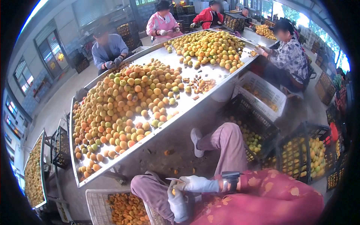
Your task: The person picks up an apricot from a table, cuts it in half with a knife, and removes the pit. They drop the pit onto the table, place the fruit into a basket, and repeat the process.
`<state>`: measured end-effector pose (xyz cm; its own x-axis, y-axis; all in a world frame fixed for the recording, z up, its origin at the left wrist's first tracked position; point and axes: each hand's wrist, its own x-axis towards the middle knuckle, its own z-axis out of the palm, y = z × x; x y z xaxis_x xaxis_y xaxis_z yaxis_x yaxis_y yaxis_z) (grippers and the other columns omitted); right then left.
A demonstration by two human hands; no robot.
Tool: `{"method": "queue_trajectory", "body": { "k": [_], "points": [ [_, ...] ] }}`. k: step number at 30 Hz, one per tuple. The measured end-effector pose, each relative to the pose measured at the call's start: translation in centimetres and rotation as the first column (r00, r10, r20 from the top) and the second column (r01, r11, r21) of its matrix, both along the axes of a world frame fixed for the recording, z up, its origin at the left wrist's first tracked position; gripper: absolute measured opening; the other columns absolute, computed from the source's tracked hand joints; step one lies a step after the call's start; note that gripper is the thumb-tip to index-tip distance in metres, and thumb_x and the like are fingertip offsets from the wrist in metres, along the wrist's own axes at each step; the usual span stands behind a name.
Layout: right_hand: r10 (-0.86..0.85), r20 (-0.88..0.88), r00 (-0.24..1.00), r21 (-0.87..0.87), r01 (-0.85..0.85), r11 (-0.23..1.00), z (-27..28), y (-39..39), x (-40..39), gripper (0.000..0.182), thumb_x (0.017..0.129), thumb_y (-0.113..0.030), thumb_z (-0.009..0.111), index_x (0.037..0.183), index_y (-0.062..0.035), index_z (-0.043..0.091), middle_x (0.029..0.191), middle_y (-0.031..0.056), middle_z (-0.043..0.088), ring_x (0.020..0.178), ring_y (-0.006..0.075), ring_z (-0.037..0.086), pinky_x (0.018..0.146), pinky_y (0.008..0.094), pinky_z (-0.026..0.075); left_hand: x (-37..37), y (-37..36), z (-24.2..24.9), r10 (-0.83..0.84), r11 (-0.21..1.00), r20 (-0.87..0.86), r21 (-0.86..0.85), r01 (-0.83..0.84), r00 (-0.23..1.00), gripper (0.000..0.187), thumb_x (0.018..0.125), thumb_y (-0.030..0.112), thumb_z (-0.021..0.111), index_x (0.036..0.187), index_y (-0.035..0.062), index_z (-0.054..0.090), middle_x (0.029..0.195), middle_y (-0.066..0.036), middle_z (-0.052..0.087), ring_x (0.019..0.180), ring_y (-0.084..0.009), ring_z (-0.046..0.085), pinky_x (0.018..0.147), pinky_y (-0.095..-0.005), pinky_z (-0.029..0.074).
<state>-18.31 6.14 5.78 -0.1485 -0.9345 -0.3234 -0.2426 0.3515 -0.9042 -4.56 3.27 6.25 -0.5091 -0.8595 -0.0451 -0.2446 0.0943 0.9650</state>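
Note:
My right hand [198, 183], in a pale glove with a dark band at the wrist, is closed around a small knife [174, 180]; its blade points left. Just below it, my gloved left hand [178, 207] is closed on an apricot [173, 192], mostly hidden by the fingers. Both hands are close together above my lap. Beside my knee stands a white crate [90, 204] holding many orange apricot halves [128, 209].
A tilted-looking metal table [180, 116] bears heaps of whole apricots [123, 93] and some cut scraps [202, 85]. Black crates [258, 116] and a white crate [279, 97] stand to the right. Several people sit around the table; one person [287, 56] works at its right side.

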Motion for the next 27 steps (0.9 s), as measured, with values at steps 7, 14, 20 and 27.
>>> {"method": "queue_trajectory", "body": {
  "k": [7,14,20,27],
  "points": [
    [0.158,0.189,0.969,0.122,-0.183,0.976,1.3,0.0,-1.4,0.040,0.084,-0.040,0.061,0.104,-0.0057,0.066,0.085,0.0038,0.066,0.079,0.0116,0.058,0.069,0.0291,0.046,-0.7,1.3,1.2,0.072,0.986,0.224,-0.163,-0.035,0.972,0.043,0.085,0.009,0.057,0.128,0.0044,0.051,0.098,-0.018,0.069,0.081,-0.0281,0.070,0.070,-0.0354,0.054],
    [-0.010,0.587,0.810,0.065,-0.035,0.997,-0.2,0.8,-0.7,0.026,0.089,-0.026,0.064,0.100,-0.0031,0.065,0.094,0.0031,0.065,0.091,0.0117,0.057,0.081,0.0268,0.043,-1.0,1.6,2.1,0.158,0.951,0.343,-0.305,-0.049,0.926,0.034,0.077,0.010,0.066,0.110,0.0045,0.062,0.090,-0.017,0.070,0.083,-0.0272,0.070,0.070,-0.0364,0.053],
    [-0.041,0.704,0.709,0.017,0.042,0.999,-1.6,0.8,-0.5,0.030,0.087,-0.024,0.068,0.109,-0.0030,0.066,0.097,0.0028,0.067,0.090,0.0101,0.060,0.082,0.0247,0.046,-0.7,1.4,1.2,0.101,0.987,0.177,-0.137,-0.078,0.979,0.037,0.078,0.008,0.063,0.114,0.0003,0.060,0.089,-0.014,0.070,0.079,-0.0181,0.068,0.070,-0.0307,0.052],
    [-0.076,0.735,0.674,0.052,0.056,0.997,-0.9,0.8,-0.6,0.027,0.090,-0.025,0.066,0.107,-0.0039,0.067,0.094,0.0013,0.067,0.088,0.0099,0.059,0.083,0.0242,0.045,-0.1,1.0,-1.5,0.033,0.968,0.076,-0.251,-0.013,0.997,0.036,0.080,0.008,0.062,0.114,-0.0039,0.058,0.089,-0.013,0.068,0.075,-0.0130,0.062,0.068,-0.0272,0.051]
  ]
}}
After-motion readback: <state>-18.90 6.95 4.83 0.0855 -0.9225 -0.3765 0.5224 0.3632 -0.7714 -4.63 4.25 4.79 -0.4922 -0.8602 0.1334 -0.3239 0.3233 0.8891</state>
